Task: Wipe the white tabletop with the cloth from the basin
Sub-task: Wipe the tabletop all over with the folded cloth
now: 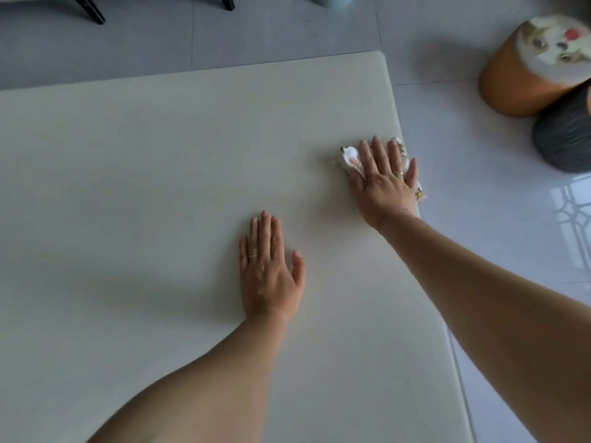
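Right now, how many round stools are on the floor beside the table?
2, both right of the white tabletop: an orange stool with a printed top, and a dark grey stool touching it, partly cropped. Others may be off-frame.

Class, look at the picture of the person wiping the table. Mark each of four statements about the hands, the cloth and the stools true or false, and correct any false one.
1. The right hand presses flat on the cloth. True.
2. The cloth lies in the middle of the white tabletop. False: it is at the table's right edge.
3. The left hand rests flat on the bare tabletop, holding nothing. True.
4. The orange stool stands on the table. False: it stands on the floor to the right, beside a dark grey stool.
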The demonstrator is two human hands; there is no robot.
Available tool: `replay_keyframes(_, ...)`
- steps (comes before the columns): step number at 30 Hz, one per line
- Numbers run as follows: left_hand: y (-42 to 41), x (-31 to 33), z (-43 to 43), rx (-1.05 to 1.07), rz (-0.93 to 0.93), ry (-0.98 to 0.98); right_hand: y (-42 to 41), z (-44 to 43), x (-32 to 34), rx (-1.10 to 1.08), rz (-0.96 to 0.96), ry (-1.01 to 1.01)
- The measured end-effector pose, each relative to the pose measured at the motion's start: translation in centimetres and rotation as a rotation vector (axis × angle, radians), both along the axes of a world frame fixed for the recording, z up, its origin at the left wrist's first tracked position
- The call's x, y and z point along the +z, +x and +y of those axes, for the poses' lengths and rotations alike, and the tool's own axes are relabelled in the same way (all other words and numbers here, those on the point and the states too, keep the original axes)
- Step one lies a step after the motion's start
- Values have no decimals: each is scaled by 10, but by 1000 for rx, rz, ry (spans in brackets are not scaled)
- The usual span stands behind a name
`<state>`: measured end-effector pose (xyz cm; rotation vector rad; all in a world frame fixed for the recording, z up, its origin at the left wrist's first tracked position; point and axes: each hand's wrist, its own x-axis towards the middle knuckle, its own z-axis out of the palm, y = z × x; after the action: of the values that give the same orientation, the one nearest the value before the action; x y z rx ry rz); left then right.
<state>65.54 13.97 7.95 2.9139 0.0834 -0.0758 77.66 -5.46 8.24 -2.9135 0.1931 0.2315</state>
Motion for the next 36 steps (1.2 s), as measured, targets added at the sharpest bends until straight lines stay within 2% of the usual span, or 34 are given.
replay_keyframes(2,0,0,0,-8,14,3,-3,37,1,-105,9,14)
replay_keyframes(3,0,1,0,-13,15,3,-11,54,1,-29,-3,20)
replay_keyframes(5,-1,2,0,-12,15,5,-31,74,2,301,-6,-1)
replay_keyframes(7,-1,3,1,-12,30,5,-26,56,5,593,4,-18)
replay_keyframes(9,0,4,0,-16,41,2,-5,26,6,715,-9,-49)
replay_keyframes(11,0,6,1,-26,47,-7,17,2,8,587,-17,-80)
replay_keyframes(13,0,6,4,-41,16,-53,37,-7,7,322,-16,-68)
replay_keyframes(17,28,13,7,7,-122,-173,59,48,2,-155,-1,-9)
replay_keyframes(18,44,15,7,22,-145,-178,60,66,0,-149,-14,3)
replay_keyframes(20,84,18,5,28,-156,-167,56,87,-2,105,-34,5)
replay_keyframes(22,122,14,6,1,-113,-139,63,73,3,424,-20,-9)
replay_keyframes(24,146,4,10,-40,-60,-83,82,40,5,572,-16,-61)
replay_keyframes(26,153,-5,14,-55,-25,-55,103,5,5,434,-11,-70)
replay_keyframes(28,152,-8,14,-48,-34,-40,121,-12,3,148,-3,-39)
replay_keyframes(31,152,-8,12,-34,-46,-56,133,21,-3,-155,1,-32)
replay_keyframes(33,154,-6,12,-41,-39,-50,134,59,-5,-156,-26,-29)
replay_keyframes(36,154,-4,11,-36,-22,-41,135,94,-4,163,-37,4)
